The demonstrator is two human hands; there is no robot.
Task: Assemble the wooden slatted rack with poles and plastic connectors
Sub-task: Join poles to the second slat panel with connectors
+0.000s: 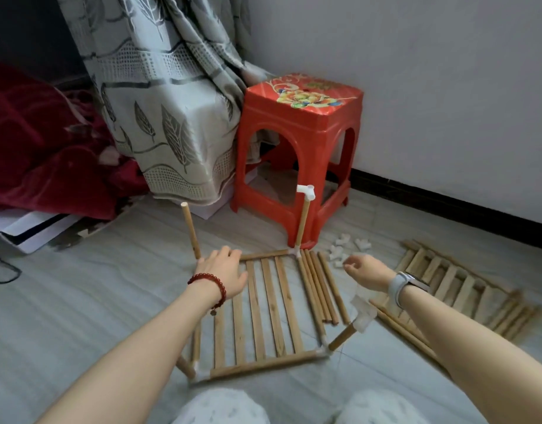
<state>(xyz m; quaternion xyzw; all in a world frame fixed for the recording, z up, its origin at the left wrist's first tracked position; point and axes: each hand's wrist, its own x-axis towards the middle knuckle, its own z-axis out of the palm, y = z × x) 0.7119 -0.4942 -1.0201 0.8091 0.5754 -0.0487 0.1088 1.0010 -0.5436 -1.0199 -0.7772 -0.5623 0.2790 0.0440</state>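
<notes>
With the left hand (225, 270) flat on the rack (263, 313) on the floor, the right hand (366, 269), loosely curled and empty, neared the connectors (344, 249), probably to cap the bare pole (191, 231).

I am looking down at the floor (95, 289) of a home, likely a bedroom. A leaf-patterned grey curtain (159, 96) hangs to the floor in the corner beside a red plastic stool (297, 142), a dark red blanket (40, 154) lies crumpled at left, and a plain white wall (431, 87) has a dark skirting board.
</notes>
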